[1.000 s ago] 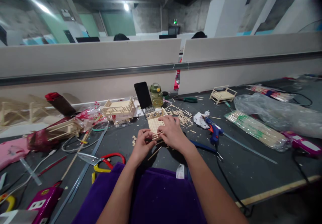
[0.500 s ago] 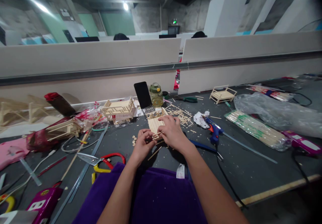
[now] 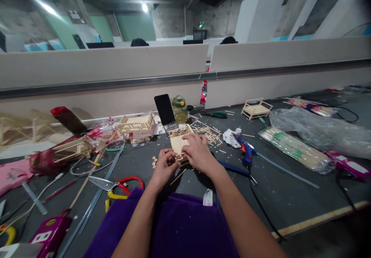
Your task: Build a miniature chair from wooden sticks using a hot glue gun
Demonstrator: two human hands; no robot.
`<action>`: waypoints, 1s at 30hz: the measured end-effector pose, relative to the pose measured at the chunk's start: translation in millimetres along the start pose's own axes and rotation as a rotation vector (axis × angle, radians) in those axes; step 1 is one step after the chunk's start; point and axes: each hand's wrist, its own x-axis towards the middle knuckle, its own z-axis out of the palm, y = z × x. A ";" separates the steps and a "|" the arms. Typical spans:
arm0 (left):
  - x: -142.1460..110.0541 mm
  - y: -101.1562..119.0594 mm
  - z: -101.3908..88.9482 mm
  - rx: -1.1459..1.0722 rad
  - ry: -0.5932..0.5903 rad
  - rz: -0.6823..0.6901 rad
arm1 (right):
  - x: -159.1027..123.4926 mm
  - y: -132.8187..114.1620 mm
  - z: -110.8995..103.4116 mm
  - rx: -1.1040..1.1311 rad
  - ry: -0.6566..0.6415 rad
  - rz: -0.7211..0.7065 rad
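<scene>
Stick model [image 3: 180, 143] — between hands; left hand [image 3: 165, 166], right hand [image 3: 197, 152] pinching near edge.

A black smartphone [image 3: 164, 110] propped upright beside a green-lidded transparent bottle [image 3: 180, 110]; dark-handled pliers [image 3: 218, 114] lying to their right.

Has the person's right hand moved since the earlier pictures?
No, not visibly. The right hand rests on the same part of the small stick model, in the same spot nearer the person than the propped phone.
</scene>
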 end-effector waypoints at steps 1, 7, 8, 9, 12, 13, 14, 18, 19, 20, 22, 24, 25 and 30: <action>0.0 0.4 0.2 0.001 0.001 0.000 | 0.0 0.0 0.0 -0.002 -0.002 0.001; -0.4 0.9 0.5 -0.009 0.006 0.009 | -0.6 0.6 -0.5 -0.019 0.002 0.000; -0.5 0.9 0.4 -0.011 0.006 0.011 | -0.6 0.6 -0.6 -0.019 0.001 0.003; -0.5 0.8 0.3 -0.012 0.008 0.014 | -0.6 0.6 -0.6 -0.017 0.001 0.004; -0.3 0.9 0.2 -0.013 0.012 0.016 | -0.6 0.5 -0.1 -0.012 0.010 0.003; -0.1 0.8 0.2 -0.013 0.011 0.014 | -0.6 0.3 0.1 -0.011 0.014 0.003; 0.0 0.7 0.2 -0.011 0.010 0.012 | -0.6 0.1 0.3 -0.011 0.016 0.002; 0.4 -0.9 0.2 -0.011 0.007 0.015 | -0.8 -0.8 0.3 -0.016 0.020 0.002; 0.4 -1.4 0.2 -0.015 0.009 0.017 | -0.9 -1.0 0.0 -0.016 0.020 0.003; 0.4 -1.8 0.2 -0.018 0.011 0.020 | -0.9 -1.2 -0.3 -0.016 0.021 0.005; 0.5 -2.4 0.1 -0.024 0.009 0.022 | -0.9 -1.5 -1.3 -0.017 0.019 0.008; 0.6 -2.6 0.1 -0.018 0.005 0.024 | -0.8 -1.6 -2.2 -0.021 0.015 0.012; 0.6 -2.6 0.1 -0.014 0.003 0.024 | -0.7 -1.6 -2.4 -0.023 0.013 0.014; 0.9 -2.5 1.0 0.005 0.002 0.030 | -0.5 -2.3 0.1 -0.011 0.021 0.015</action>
